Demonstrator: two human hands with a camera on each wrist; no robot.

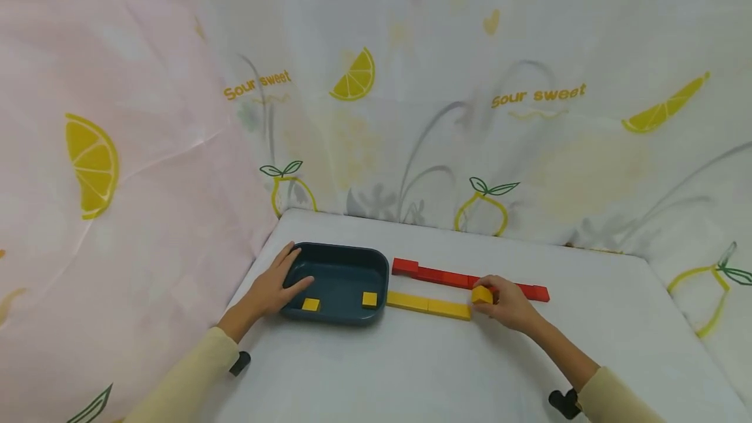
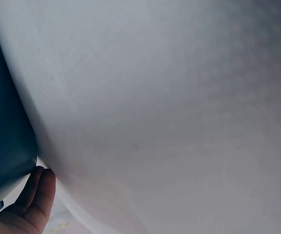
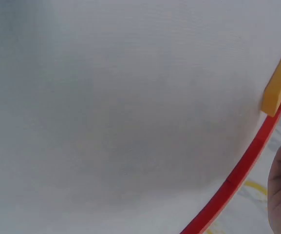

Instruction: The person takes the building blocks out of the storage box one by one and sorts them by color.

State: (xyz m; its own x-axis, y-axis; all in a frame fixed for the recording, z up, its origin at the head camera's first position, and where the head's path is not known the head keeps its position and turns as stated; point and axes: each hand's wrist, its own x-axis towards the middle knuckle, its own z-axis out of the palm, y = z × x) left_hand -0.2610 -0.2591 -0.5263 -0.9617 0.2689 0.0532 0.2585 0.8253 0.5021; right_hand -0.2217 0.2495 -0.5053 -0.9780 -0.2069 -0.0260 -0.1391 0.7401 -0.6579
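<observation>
At the left end of a dark blue tray (image 1: 337,273), my left hand (image 1: 271,287) holds the rim, its thumb over the inner side and its fingers along the outer wall. Two yellow blocks (image 1: 369,299) lie inside the tray. My right hand (image 1: 510,305) pinches another yellow block (image 1: 482,295) between thumb and fingers, just past the right end of a row of long yellow blocks (image 1: 427,305). Behind that row runs a line of red blocks (image 1: 430,275), partly hidden by the right hand. In the right wrist view, the hand shows only at the edge.
The blocks and tray stand on a white-covered table (image 1: 376,371). Lemon-printed cloth (image 1: 411,116) hangs behind it, and a pinkish cloth (image 1: 147,247) hangs on the left. The yellow row begins right at the tray's right side.
</observation>
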